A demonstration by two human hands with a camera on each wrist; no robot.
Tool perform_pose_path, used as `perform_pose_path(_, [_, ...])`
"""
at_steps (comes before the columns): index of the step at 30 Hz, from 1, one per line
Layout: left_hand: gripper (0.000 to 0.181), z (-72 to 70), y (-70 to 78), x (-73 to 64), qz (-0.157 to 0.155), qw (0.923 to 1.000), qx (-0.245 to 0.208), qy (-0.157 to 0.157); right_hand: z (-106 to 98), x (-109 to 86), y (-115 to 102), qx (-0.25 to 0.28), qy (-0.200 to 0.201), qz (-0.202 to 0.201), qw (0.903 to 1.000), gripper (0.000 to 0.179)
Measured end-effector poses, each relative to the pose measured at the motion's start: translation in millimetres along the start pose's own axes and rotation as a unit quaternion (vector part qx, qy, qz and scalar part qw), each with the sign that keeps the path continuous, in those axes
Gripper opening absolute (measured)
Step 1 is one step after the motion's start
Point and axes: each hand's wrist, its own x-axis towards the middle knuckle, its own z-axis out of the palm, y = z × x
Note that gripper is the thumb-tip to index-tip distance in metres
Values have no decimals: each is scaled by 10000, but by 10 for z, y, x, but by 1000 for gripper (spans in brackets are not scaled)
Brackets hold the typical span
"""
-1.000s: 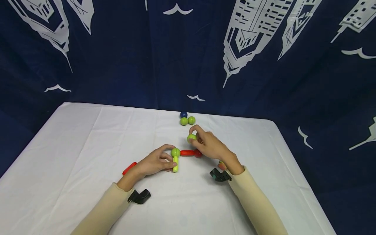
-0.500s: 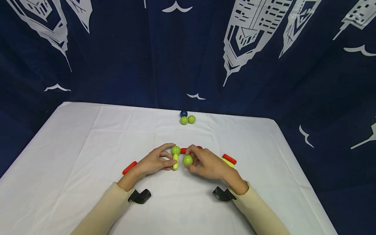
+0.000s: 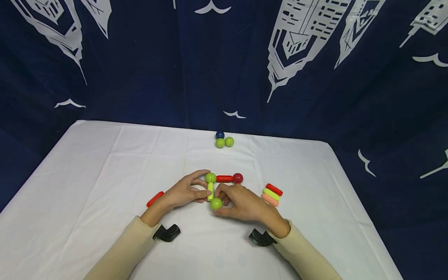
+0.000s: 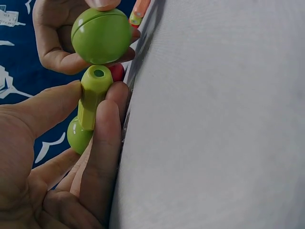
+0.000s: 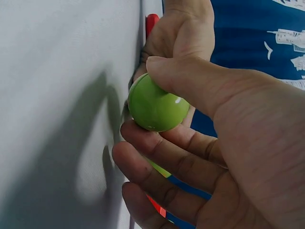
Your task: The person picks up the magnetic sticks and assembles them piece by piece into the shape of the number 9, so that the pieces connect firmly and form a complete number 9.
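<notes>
My left hand (image 3: 185, 191) grips a yellow-green rod (image 4: 93, 102) between thumb and fingers. A green ball (image 3: 210, 177) sits at the rod's far end, where a red rod (image 3: 224, 179) runs right to a red ball (image 3: 238, 178). Another green ball (image 5: 157, 104) is pinched between thumb and fingers of my right hand (image 3: 243, 204), at the yellow-green rod's near end. In the left wrist view that rod's end shows a round hole, right beside the held ball; whether they touch I cannot tell.
At the back of the white table (image 3: 105, 167) lie a blue ball (image 3: 219, 135) and two green balls (image 3: 229, 142). Red, yellow and orange rods (image 3: 271, 195) lie together beyond my right wrist. A red rod (image 3: 155, 199) lies beside my left wrist. A dark blue curtain (image 3: 140, 77) hangs behind.
My right hand has brought its green ball toward me and left, from above the red rod to the near end of the yellow-green rod. My left hand has stayed nearly still.
</notes>
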Motion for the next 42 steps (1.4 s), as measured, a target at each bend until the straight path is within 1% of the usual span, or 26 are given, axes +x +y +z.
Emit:
perform_pose_path(9, [73,12,4,3,4,10000,14,-12,65,4,-12,-204,65,-5,9998,34])
perform_pose_path(15, [73,3,4,2,42,10000,77,27,73,13,-29,-289,143,-25,9995,31])
perform_pose_path(23, [74,14,-17,20,110,9999,101,5,21,-11,-25,-204,192,-75,9996,24])
perform_pose_path(27, [74,18,-19,11,111,9999,106,26,-81,-69,-7,-247,283,7,9993,25])
perform_pose_path(31, [74,18,-6,16,2,10000,55,56,-267,-192,119,-285,548,131,9980,24])
perform_pose_path(37, [80,15,16,9,-152,9998,81,38,-543,-428,443,-141,864,287,9957,21])
perform_pose_path(42, [96,-14,35,-31,-106,9992,240,-287,-666,-619,763,-41,1009,441,9939,18])
